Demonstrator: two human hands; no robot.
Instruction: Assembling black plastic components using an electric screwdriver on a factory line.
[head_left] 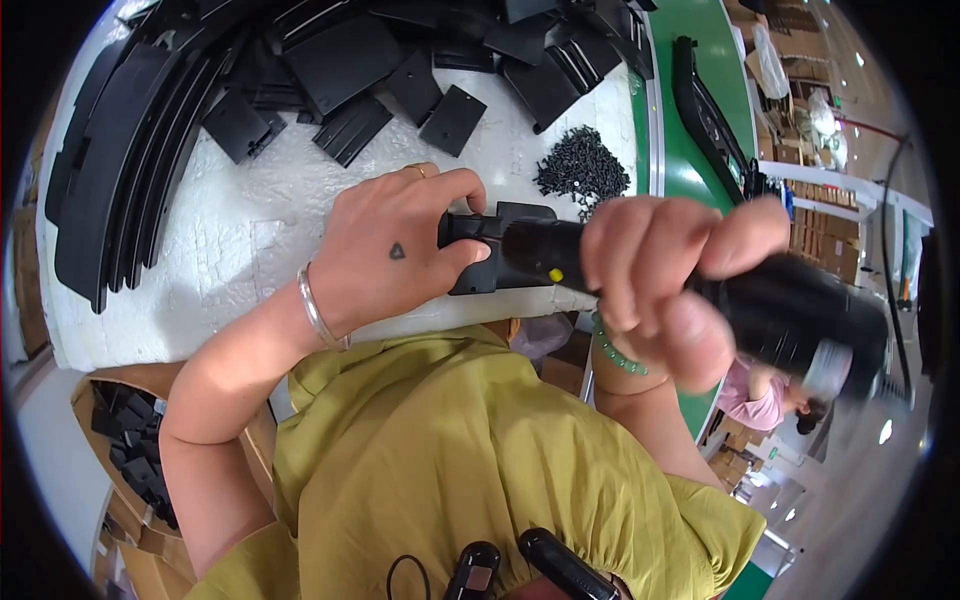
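Note:
My right hand (660, 265) is wrapped round a black electric screwdriver (800, 315), which lies almost level and is smeared by motion. Its nose, with a yellow dot near it, points left over a small black plastic part (480, 280). That part rests at the near edge of the white-covered table, partly hidden under the screwdriver's nose and my fingers. With thumb and fingers, my left hand (375, 245) grips the left side of the part. Whether the bit touches a screw cannot be seen. A pile of small black screws (583, 168) lies just beyond the screwdriver.
Black flat plates (453, 120) are heaped at the table's far side, and long black strips (130, 170) stand in a row at left. A long black part (705, 115) lies on the green surface at right. A carton of black pieces (135, 440) stands below left. Another person in pink (755, 395) is at right.

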